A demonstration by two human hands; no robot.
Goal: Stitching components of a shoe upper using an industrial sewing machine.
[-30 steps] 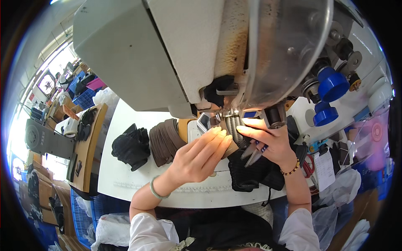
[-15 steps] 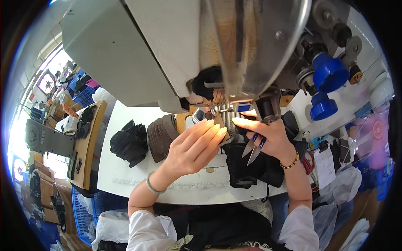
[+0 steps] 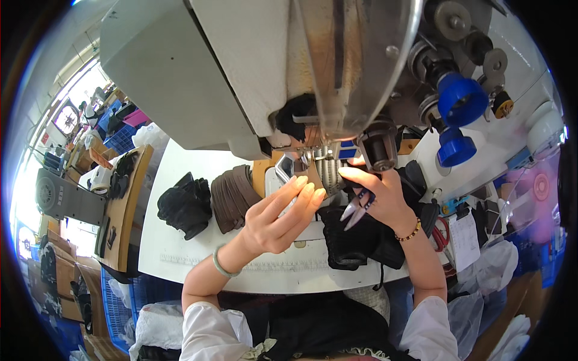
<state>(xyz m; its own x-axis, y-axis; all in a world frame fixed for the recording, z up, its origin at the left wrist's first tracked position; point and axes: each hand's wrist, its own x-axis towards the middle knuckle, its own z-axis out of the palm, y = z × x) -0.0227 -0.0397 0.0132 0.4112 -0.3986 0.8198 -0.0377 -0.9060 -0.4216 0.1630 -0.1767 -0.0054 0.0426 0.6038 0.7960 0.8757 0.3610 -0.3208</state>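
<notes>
My left hand is closed at the front of the sewing machine's needle area. Its fingertips pinch the edge of a small brown piece, most of it hidden by the fingers and the machine. On the other side of the needle, my right hand reaches in with its index finger stretched toward the work. Thread snips with blue handles lie in that palm, blades pointing down toward me. Black fabric pieces lie below the right hand.
The sewing machine hangs over the white table. To the left lie a bundle of black pieces and a stack of brown pieces. Blue knobs jut out at right. A blue crate stands lower left.
The snips have turned in my right hand, their blades now closer together and higher. My left fingers have shifted slightly left and down, and the whole view has moved a little.
</notes>
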